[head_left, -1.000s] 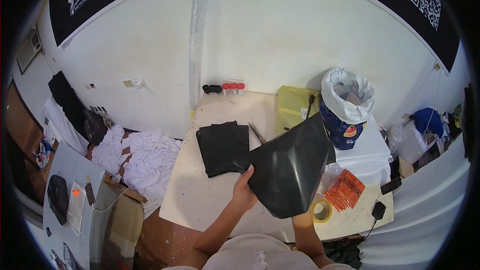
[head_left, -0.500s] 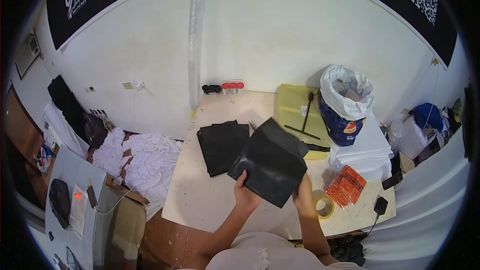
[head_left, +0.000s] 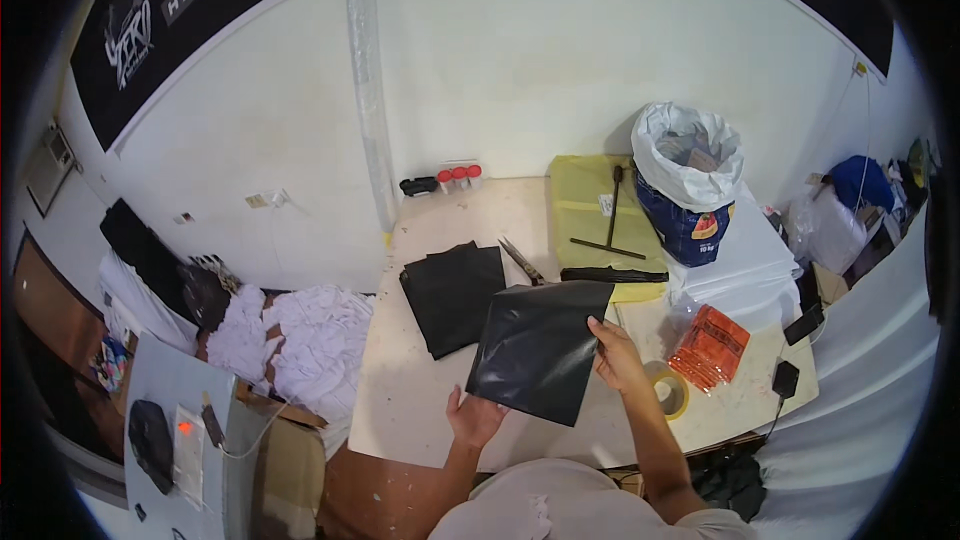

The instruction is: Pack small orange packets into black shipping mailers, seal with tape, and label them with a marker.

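A glossy black plastic sheet (head_left: 540,355) is held up over the near part of the table, tilted toward me. My right hand (head_left: 617,352) grips its right edge, thumb on top. My left hand (head_left: 477,419) lies under the lower left corner, its thumb spread away and its other fingers partly hidden by the sheet. Left of the sheet, a stack of similar black sheets (head_left: 448,300) lies on the table. Scissors (head_left: 522,262) rest just beyond the held sheet, their handles partly covered by it.
On the white table (head_left: 400,420) are a yellow tape roll (head_left: 668,392), orange plastic packets (head_left: 708,345), a yellow sheet (head_left: 578,202) under a dark T-shaped tool (head_left: 612,220), and a blue-and-white sack (head_left: 685,210). Small red-capped containers (head_left: 460,175) stand by the wall. White cloth (head_left: 320,340) is heaped left.
My right hand has moved up the sheet's right edge, and the sheet has turned more upright. My left thumb has come off its front. The view has shifted, uncovering the scissors.
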